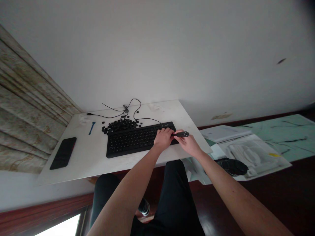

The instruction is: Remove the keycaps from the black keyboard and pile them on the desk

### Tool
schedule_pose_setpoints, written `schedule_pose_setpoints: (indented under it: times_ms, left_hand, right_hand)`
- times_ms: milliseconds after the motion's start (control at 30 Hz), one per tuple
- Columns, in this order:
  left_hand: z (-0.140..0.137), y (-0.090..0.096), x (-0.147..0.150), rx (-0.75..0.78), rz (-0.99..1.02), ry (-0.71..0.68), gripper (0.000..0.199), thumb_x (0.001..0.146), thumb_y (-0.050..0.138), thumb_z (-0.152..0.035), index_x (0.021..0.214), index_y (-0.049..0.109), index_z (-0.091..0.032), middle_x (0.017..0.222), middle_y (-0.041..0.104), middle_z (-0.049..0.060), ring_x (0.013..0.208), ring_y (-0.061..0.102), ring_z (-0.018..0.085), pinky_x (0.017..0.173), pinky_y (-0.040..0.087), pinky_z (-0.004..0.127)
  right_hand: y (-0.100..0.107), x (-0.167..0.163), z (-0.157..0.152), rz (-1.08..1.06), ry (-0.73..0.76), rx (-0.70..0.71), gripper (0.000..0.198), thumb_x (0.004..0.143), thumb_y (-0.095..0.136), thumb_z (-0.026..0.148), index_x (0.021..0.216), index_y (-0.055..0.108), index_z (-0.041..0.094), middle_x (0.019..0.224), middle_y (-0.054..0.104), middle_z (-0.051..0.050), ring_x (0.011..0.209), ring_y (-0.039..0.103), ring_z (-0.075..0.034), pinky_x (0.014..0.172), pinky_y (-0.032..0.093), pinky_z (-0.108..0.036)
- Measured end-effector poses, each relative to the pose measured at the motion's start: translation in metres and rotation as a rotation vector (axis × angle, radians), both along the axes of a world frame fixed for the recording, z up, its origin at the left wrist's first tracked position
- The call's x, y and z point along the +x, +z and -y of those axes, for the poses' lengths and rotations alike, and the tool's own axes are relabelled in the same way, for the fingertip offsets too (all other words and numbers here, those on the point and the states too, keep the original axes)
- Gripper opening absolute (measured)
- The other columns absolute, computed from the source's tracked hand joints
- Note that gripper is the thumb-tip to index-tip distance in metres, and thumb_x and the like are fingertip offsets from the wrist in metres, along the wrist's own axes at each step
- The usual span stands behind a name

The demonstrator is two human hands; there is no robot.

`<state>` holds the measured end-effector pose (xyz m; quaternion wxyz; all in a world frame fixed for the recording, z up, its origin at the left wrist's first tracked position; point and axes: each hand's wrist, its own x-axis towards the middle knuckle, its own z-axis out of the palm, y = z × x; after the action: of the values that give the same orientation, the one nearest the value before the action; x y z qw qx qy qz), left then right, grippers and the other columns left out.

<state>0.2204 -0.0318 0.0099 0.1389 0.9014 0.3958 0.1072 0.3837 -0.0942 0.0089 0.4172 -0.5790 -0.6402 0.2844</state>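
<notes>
A black keyboard (pixel 133 141) lies at a slant near the front edge of the white table, its right end partly behind my hands. On that right part rests my left hand (pixel 163 138), fingers bent and drawn together close to the tool; what they pinch, if anything, is hidden. My right hand (pixel 186 143) is closed around a black-handled tool (pixel 181 134) like a screwdriver, its tip pointing left toward my left fingers. Behind the keyboard is a heap of loose black keycaps (pixel 121 124). A thin black cable (pixel 150 119) runs from the keyboard's back edge.
On the white table (pixel 91 157) are a blue plastic tool (pixel 92 128) and a black phone-like slab (pixel 63 153) at the left. The wall rises behind. To the right, lower down, sit white packaging (pixel 256 154) and a black bundle (pixel 232 166). A curtain (pixel 27 101) hangs left.
</notes>
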Motion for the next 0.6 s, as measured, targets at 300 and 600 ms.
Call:
schedule_pose_setpoints:
  times_ms: [300, 600]
  left_hand:
    - [0.000, -0.003, -0.001, 0.001, 0.023, -0.008, 0.026, 0.102, 0.047, -0.039, 0.118, 0.062, -0.024, 0.120, 0.062, 0.007, 0.113, 0.054, 0.026, 0.094, 0.042, 0.042]
    - [-0.005, -0.009, -0.003, -0.065, 0.222, 0.072, 0.026, 0.101, 0.053, -0.032, 0.121, 0.067, -0.024, 0.120, 0.068, 0.006, 0.115, 0.060, 0.022, 0.100, 0.047, 0.039]
  right_hand:
    - [0.025, -0.005, 0.003, 0.080, -0.016, 0.086, 0.026, 0.094, 0.058, 0.048, 0.107, 0.065, 0.026, 0.103, 0.073, -0.008, 0.100, 0.071, -0.028, 0.089, 0.057, -0.039]
    - [0.019, 0.018, -0.023, -0.387, -0.276, 0.125, 0.041, 0.081, 0.072, 0.058, 0.096, 0.061, 0.022, 0.088, 0.073, -0.005, 0.084, 0.073, -0.022, 0.080, 0.060, -0.037]
